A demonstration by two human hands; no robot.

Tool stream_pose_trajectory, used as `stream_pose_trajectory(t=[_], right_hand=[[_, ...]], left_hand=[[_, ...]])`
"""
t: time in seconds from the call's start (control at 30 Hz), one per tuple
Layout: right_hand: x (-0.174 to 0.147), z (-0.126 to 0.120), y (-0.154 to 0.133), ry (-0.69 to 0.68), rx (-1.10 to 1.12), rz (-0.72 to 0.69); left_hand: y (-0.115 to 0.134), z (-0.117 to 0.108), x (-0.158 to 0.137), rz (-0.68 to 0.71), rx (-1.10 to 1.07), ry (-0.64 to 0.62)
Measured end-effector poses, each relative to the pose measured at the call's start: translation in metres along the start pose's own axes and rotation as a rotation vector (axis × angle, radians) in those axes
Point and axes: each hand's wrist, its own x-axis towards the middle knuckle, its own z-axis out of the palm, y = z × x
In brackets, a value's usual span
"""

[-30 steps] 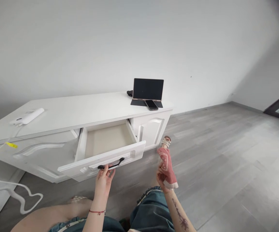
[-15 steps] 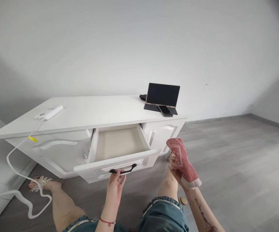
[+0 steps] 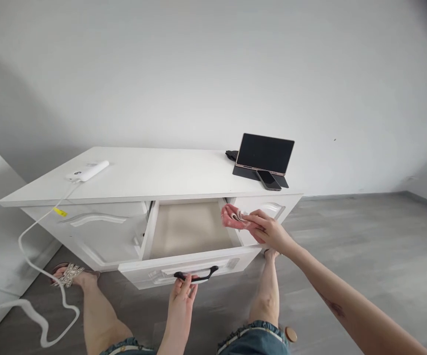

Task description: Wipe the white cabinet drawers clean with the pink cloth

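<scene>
Head camera shows your right hand [image 3: 270, 231] covering part of the pink cloth [image 3: 233, 221], so its whole shape is hard to tell; your left forearm is cut off below. Right fingers pinch this cloth over the right side of the pulled-out drawer [image 3: 187, 229]. Left fingers curl around the black handle [image 3: 198, 277], below the cloth. Beyond both hands is the white cabinet top [image 3: 154, 172]; grey floor [image 3: 350, 246] lies to their right.

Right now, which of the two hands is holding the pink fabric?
The right hand: it grips the pink fabric near the right side of the open drawer. The left hand is instead on the black handle.
</scene>
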Motion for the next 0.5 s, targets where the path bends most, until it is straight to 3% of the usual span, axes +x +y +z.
stream_pose_trajectory(t=[0.1, 0.23, 0.4, 0.5], right_hand=[[0.037, 0.018, -0.009, -0.186, -0.111, -0.122], [0.075, 0.061, -0.023, -0.560, -0.317, -0.284], [0.082, 0.107, -0.027, -0.966, -0.481, -0.412], [0.077, 0.117, -0.021, -1.145, -0.426, -0.343]], left_hand=[[0.001, 0.001, -0.003, 0.018, 0.022, -0.014], [-0.001, 0.005, -0.005, 0.073, 0.047, 0.028], [-0.006, 0.007, -0.001, 0.075, 0.074, 0.085], [-0.010, 0.002, 0.003, 0.097, 0.079, 0.087]])
